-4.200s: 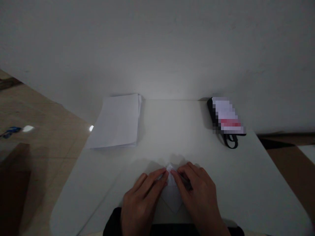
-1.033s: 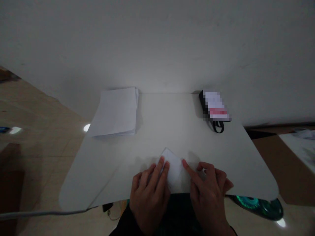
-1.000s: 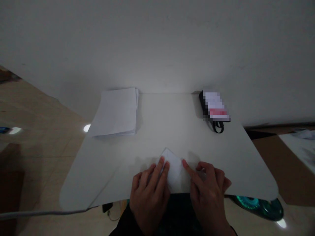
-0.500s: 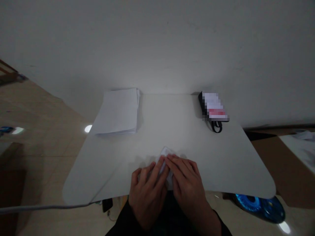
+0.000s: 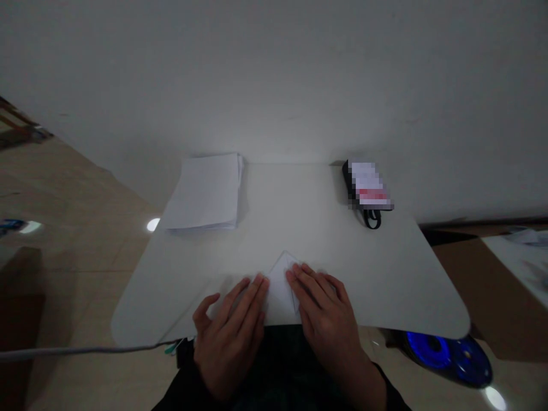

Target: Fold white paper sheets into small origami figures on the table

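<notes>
A folded sheet of white paper (image 5: pixel 280 288) lies at the table's front edge, its pointed corner facing the wall. My left hand (image 5: pixel 233 325) rests flat along the paper's left side, fingers stretched out and the thumb side hidden below. On the right part of the paper, my right hand (image 5: pixel 325 314) presses down with outstretched fingers, close to a folded edge. Neither hand grips the sheet. Much of the paper's lower right is covered by the right hand.
On the white table (image 5: pixel 286 217), a stack of white paper (image 5: pixel 205 191) sits back left. A black case with a blurred label (image 5: pixel 369 185) and strap stands back right, near the wall (image 5: pixel 274 80). A grey cable (image 5: pixel 85 351) runs past the front left corner. Below right is a cardboard box (image 5: pixel 492 297).
My left hand has slid left, away from my right hand, uncovering the middle of the folded paper. My right hand has stayed nearly in place on the right side.
</notes>
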The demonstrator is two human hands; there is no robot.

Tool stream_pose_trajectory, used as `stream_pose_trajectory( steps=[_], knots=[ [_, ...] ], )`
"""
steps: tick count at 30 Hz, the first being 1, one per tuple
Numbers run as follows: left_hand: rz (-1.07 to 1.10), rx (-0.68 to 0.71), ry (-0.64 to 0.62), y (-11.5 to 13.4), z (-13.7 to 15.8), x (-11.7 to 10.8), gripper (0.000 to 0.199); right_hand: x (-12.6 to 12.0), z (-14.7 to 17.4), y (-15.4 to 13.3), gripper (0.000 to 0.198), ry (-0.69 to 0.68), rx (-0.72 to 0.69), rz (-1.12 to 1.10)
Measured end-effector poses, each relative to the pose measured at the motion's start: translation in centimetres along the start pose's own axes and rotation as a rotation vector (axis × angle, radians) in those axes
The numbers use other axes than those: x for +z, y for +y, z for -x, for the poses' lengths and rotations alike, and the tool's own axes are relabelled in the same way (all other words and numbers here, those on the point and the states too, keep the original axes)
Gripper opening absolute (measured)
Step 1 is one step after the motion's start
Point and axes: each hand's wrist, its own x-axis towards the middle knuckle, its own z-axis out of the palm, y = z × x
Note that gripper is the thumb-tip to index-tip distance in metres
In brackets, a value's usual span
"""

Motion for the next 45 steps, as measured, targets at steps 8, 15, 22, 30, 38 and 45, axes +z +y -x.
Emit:
stream_pose_trajectory(
  steps=[8, 15, 22, 30, 38, 45],
  knots=[
    [-0.050, 0.059, -0.051, -0.7, -0.5, -0.6, 0.038, 0.0, 0.2, 0.1, 0.047, -0.010, -0.015, 0.043],
    [-0.054, 0.266, -0.175, 1.2, -0.7, 1.1, 0.063, 0.4, 0.4, 0.1, 0.045, 0.019, -0.014, 0.022],
    [-0.066, 0.206, -0.188, 1.3, -0.4, 0.7, 0.060, 0.2, 0.5, 0.1, 0.045, 0.005, 0.000, -0.029],
    [-0.050, 0.087, -0.134, 0.6, 1.6, -0.8, 0.058, -0.5, 0.3, -0.9, 0.041, 0.023, 0.067, -0.129],
    [-0.024, -0.004, -0.048, -1.6, 1.8, -2.3, 0.040, -1.5, 0.7, -3.1, 0.059, 0.004, 0.075, -0.087],
    [0.105, -0.021, -0.172, -0.6, 1.8, -1.6, 0.058, -0.4, 2.4, -3.6, 0.034, 0.083, 0.002, 0.060]
  ],
)
